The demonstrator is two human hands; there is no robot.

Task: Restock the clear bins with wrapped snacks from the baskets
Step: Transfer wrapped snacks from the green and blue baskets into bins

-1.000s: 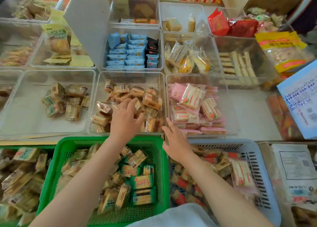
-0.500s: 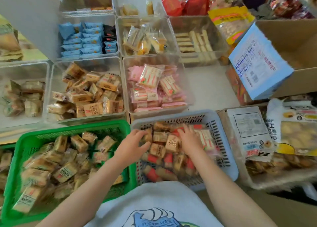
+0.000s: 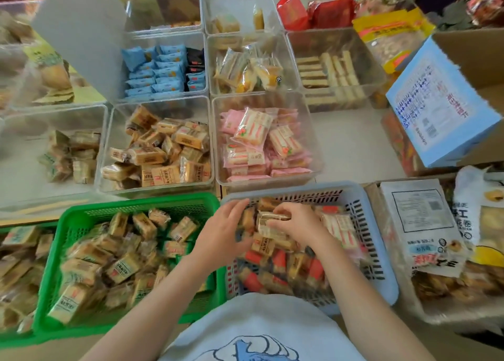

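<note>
Leftmost on the near edge sits the green basket (image 3: 81, 218) of tan wrapped snacks; behind it stands the clear bin (image 3: 161, 188) already heaped with the same kind. Next over, my left hand (image 3: 218, 237) reaches into the blue basket (image 3: 381, 251), fingers curled against the packets, though whether it truly holds one I cannot tell. My right hand (image 3: 302, 224) pinches a pale wrapped snack (image 3: 272, 220) on top of the pile. I judge this the gathering step: I should bunch several like packets between both palms, lift them level, and carry them to the matching bin, perhaps the pink-packet bin (image 3: 313, 175) just behind.
</note>
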